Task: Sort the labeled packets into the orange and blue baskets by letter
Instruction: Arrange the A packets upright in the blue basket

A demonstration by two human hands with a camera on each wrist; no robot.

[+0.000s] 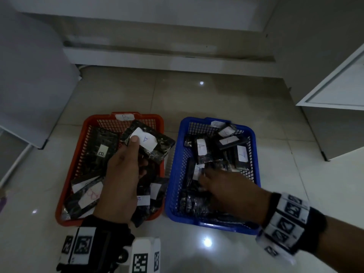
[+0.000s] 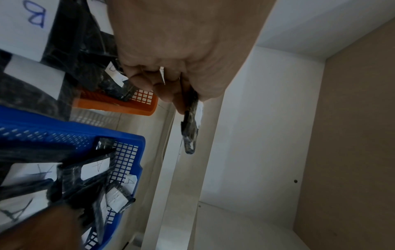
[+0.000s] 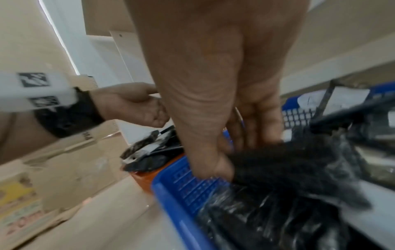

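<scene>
While the left hand point(image 1: 120, 180) pinches a packet labeled A point(image 1: 147, 141) over the orange basket point(image 1: 69, 168) (that one's tagged B), the risk is plain: let go now and an A lands among the B packets. It has to cross to the blue basket point(image 1: 173, 186) just beside. The right hand point(image 1: 226, 190) is down inside the blue basket, thumb and fingers closing on a dark packet point(image 3: 288, 162); its label is hidden and the wrist view is blurred, so possibly a stray. Crinkly wrap could slip from either pinch mid-transfer.
</scene>
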